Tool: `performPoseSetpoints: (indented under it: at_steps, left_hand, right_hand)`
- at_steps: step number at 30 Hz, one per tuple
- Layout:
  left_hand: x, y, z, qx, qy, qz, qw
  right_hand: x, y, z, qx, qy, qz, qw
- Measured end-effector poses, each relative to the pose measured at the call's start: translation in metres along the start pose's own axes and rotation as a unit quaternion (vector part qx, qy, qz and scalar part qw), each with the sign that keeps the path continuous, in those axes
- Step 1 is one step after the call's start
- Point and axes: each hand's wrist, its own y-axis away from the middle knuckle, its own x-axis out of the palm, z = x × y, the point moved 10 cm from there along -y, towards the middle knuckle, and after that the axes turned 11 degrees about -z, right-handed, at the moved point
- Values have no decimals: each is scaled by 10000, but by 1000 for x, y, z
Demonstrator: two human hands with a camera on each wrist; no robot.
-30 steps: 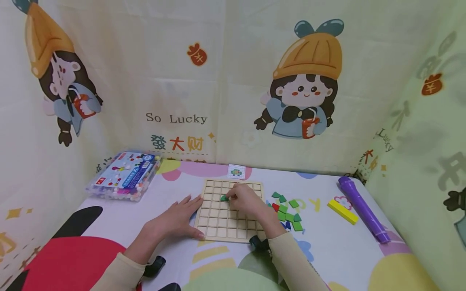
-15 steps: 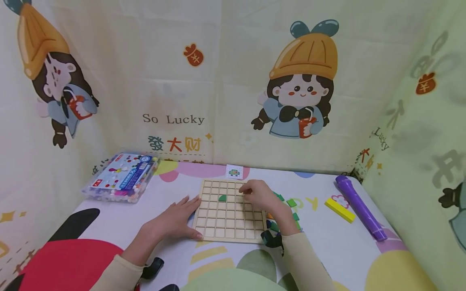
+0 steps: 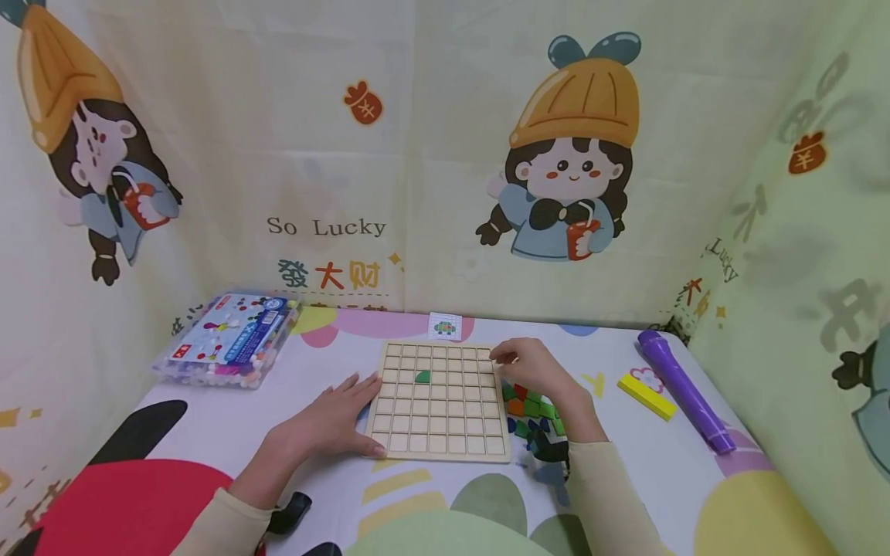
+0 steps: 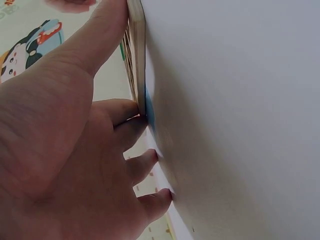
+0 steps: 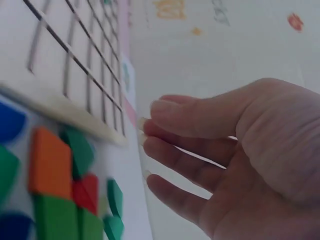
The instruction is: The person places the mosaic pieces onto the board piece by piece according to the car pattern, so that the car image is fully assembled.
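Observation:
A wooden grid board [image 3: 436, 432] lies on the table, with one green quarter-round tile [image 3: 422, 377] in a cell at its upper left. My left hand [image 3: 332, 421] rests along the board's left edge, fingers spread and straight, the thumb touching the lower left corner. In the left wrist view, the thumb and forefinger of the left hand [image 4: 75, 135] touch the board's side [image 4: 137, 60]. Above the board's upper right corner hovers my right hand [image 3: 538, 374], fingers loosely bent. The right wrist view shows no tile between the fingertips of this right hand [image 5: 210, 145].
Loose green, orange, red and blue tiles [image 3: 531, 405] lie right of the board, partly under the right hand. A small pattern card [image 3: 445, 327] stands behind it. A clear plastic box [image 3: 229, 338] is far left. A yellow block [image 3: 647, 396] and purple tube [image 3: 684, 392] lie right.
My right hand has let go of the green tile, which stays in its cell. It has moved right, to the board's upper right corner. The left hand has kept its place.

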Motion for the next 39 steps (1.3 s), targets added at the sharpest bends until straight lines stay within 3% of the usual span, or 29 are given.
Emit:
performPoseSetpoints:
  at_steps: [10, 20, 27, 39]
  left_hand:
    - [-1, 1, -1, 48, -1, 3, 10000]
    - [-1, 2, -4, 84, 60, 40, 9999]
    - [0, 0, -1, 14, 35, 26, 10000]
    - [1, -1, 0, 29, -8, 4, 10000]
  right_hand:
    - [-27, 5, -41, 465, -47, 123, 9988]
    - [-39, 15, -84, 930, -285, 267, 9949]
    - [-42, 21, -101, 761, -813, 419, 9929]
    - [-29, 26, -132, 1201, -1567, 547, 9788]
